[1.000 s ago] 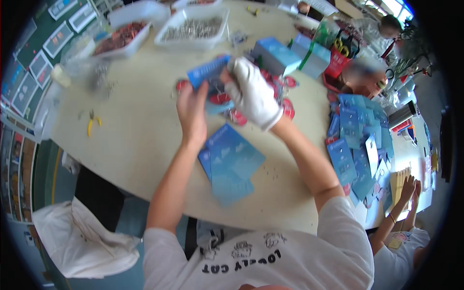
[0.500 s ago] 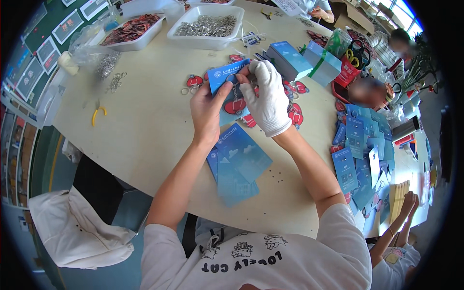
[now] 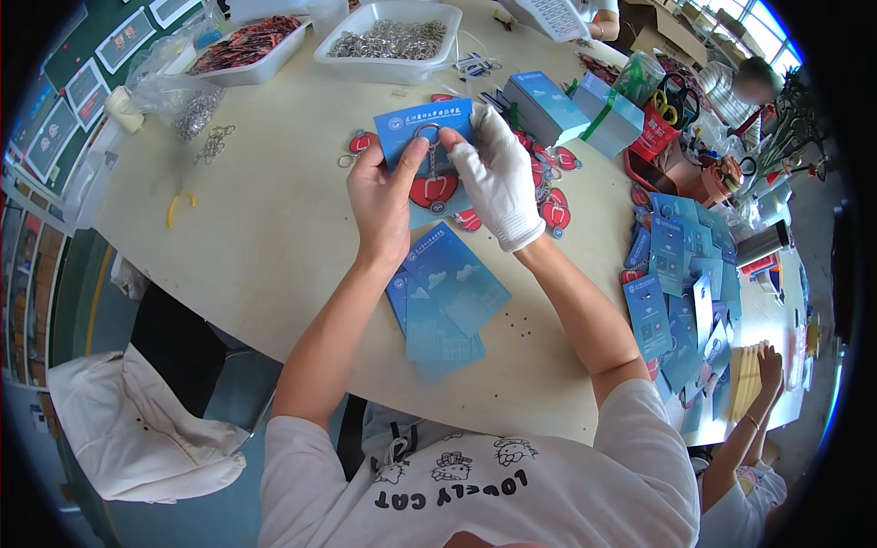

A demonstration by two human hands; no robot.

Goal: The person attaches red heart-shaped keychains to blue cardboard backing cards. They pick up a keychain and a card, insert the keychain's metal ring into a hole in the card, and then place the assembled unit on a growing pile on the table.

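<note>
Bare and curled round the left edge, my left hand (image 3: 382,205) grips a blue printed card (image 3: 402,128), its thumb by a metal ring. On my right hand (image 3: 504,187) is a white glove with bare thumb and fingertip showing; it pinches the card's right side next to the ring. The red keychain charm (image 3: 433,192) hangs by a short chain from that ring, against the card's front. Whether the ring is fastened through the card I cannot tell. Below the hands lie several loose blue cards (image 3: 461,279), overlapping. More red keychains (image 3: 554,212) are scattered behind and right of my right hand.
Card stacks (image 3: 548,108), one tied with green ribbon, stand behind right. A white tray of metal rings (image 3: 388,73) and one of red charms (image 3: 242,84) are at the back. Yellow-handled pliers (image 3: 181,208) lie left; a card pile (image 3: 681,274) lies right. Co-workers sit nearby.
Both hands have shifted slightly left, and the card has turned flatter toward me, showing more of its face. The charm has moved left with it. At the back, a white sheet-like object has moved.
</note>
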